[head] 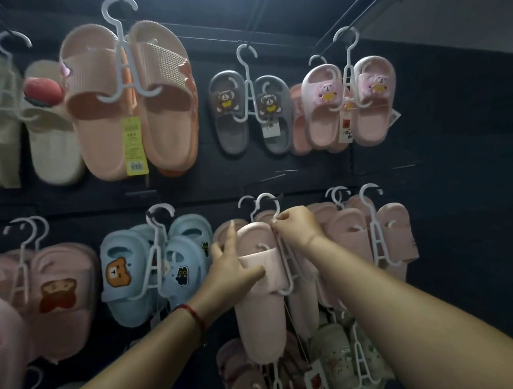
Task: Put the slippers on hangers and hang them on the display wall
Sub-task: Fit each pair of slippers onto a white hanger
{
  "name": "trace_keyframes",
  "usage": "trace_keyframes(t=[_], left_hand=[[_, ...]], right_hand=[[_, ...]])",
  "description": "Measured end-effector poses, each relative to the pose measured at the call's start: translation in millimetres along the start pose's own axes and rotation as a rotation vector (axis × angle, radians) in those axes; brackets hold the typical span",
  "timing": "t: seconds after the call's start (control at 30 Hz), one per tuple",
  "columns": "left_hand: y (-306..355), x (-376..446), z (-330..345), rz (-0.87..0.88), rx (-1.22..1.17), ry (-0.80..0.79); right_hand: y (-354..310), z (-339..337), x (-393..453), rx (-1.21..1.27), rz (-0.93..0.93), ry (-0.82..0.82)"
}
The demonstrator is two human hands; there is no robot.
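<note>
We face a dark display wall [463,143] in a dim room, with thin rails crossing it. We count four hung pairs on the upper row and four clusters on the middle row, more below. Our left hand [231,269] rests with fingers spread on the strap of a plain pink slipper [259,303]. Our right hand [295,225] pinches the white hanger [281,254] just under its hook, beside that slipper, at a middle-row hook.

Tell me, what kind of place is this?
Probably a shop selling slippers. Pairs hang on white hangers in rows on a dark display wall, one pink pair carries a yellow price tag, and a person's hands are hanging a pale pink slipper.
</note>
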State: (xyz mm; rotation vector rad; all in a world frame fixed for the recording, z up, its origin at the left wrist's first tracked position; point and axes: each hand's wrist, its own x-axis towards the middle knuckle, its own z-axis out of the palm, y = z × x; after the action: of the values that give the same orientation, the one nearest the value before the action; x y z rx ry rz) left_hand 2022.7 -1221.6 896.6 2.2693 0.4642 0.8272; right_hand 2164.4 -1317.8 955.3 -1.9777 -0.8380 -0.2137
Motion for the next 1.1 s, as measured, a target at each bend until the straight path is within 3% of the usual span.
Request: trace_keyframes(t=[0.47, 0.7, 0.87, 1.1], left_hand=[[-25.6, 28.6, 22.1, -0.001, 0.159, 0.130], [-30.4, 29.4, 22.6, 0.024, 0.169, 0.149], [-32.3, 15.2, 21.8, 0.029, 0.232, 0.144], [-56.9, -77.3, 41.0, 0.341, 0.408, 0.123]], right_hand=[[11.1, 34.2, 10.2, 0.072, 0.031, 0.080], [22.6, 40.6, -0.9, 0.293, -0.027, 0.167], [33.6, 31.5, -29.9, 0.344, -0.081, 0.142], [86.0, 27.4, -137.9, 0.142, -0.232, -0.005]])
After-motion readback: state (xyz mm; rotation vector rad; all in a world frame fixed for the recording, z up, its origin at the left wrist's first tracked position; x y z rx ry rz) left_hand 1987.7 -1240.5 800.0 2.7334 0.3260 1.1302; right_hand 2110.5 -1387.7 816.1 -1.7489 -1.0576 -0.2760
